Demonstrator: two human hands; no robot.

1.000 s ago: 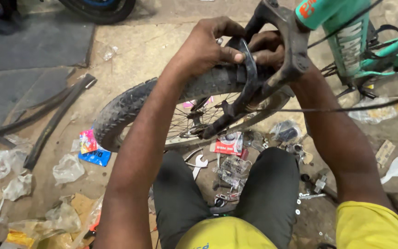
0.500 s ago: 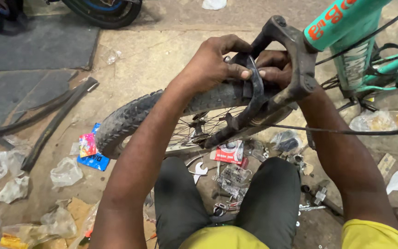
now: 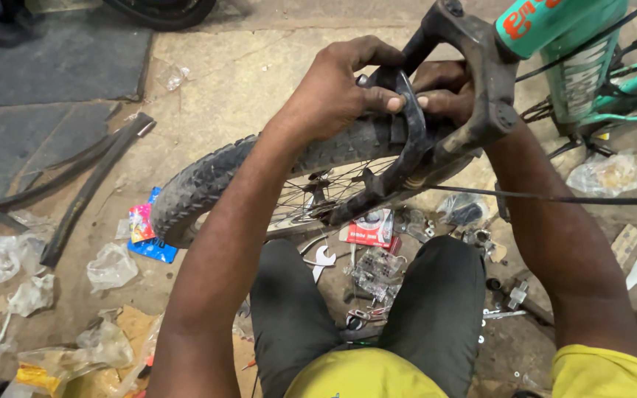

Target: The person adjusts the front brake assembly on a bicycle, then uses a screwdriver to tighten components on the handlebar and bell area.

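Both hands worked at fork arch over knobby front tyre (image 3: 208,180). Left hand (image 3: 337,92) clenched on tyre tread, thumb pressing black fork brace (image 3: 407,121); right hand (image 3: 444,92) gripped same brace from far side, fingers curled. Wheel sat between dark fork legs (image 3: 481,81) of teal bicycle frame (image 3: 576,44); seating looked unfinished, judging by grip. Red-white carton (image 3: 369,227) lay under spokes; blue-pink packet (image 3: 145,232) left of tyre; clear plastic bags (image 3: 112,267) scattered on concrete floor (image 3: 245,81); spanner (image 3: 322,259) between knees.
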